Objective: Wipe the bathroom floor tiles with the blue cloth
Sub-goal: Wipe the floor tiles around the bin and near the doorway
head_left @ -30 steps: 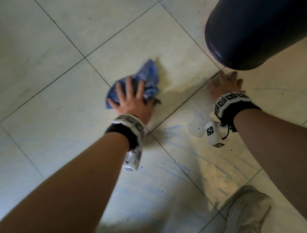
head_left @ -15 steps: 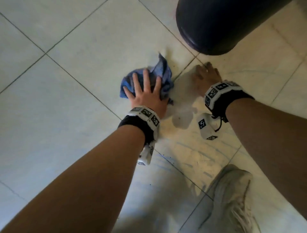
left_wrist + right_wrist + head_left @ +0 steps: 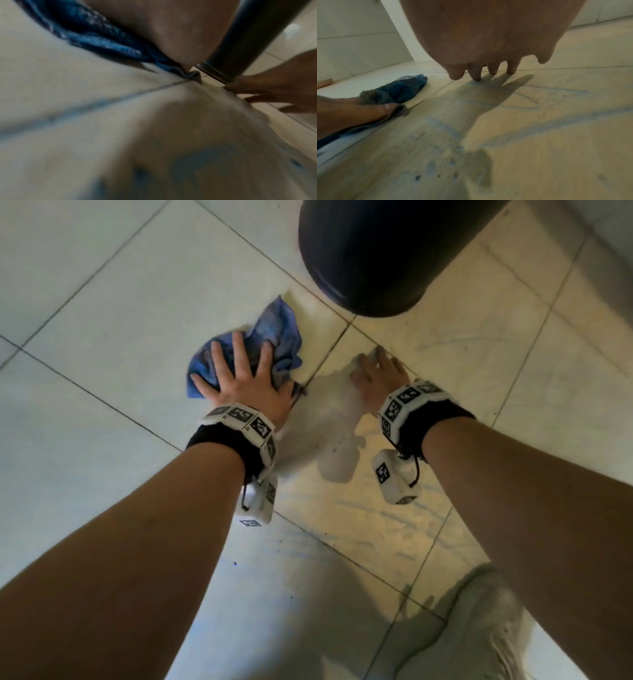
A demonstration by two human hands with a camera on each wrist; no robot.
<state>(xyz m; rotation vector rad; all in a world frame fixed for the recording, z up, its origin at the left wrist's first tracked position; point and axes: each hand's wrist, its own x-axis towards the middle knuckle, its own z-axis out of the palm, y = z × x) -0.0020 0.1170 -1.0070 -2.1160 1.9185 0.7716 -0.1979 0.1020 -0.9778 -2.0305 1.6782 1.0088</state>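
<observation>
The crumpled blue cloth [image 3: 278,327] lies on the pale floor tiles [image 3: 120,302]. My left hand [image 3: 244,385] presses flat on it with fingers spread and straight, and the thumb edge pins a cloth corner by a grout line. In the left wrist view the cloth [image 3: 96,35] bunches under the palm [image 3: 163,27]. My right hand [image 3: 381,374] rests flat on the tile just right of the cloth and holds nothing. Its fingertips [image 3: 475,75] touch the floor, with the cloth [image 3: 402,89] and my left hand [image 3: 351,112] to the left.
A tall black round bin [image 3: 376,251] stands on the floor just beyond both hands, seen also as the bin [image 3: 248,40]. A pale shoe [image 3: 479,628] is at the lower right. Blue smears mark the yellowish tile [image 3: 359,518] under my wrists. A wall [image 3: 351,40] rises behind the cloth.
My left hand has slid the cloth to the right, closer to my right hand and the bin. The right hand has stayed planted on the tile.
</observation>
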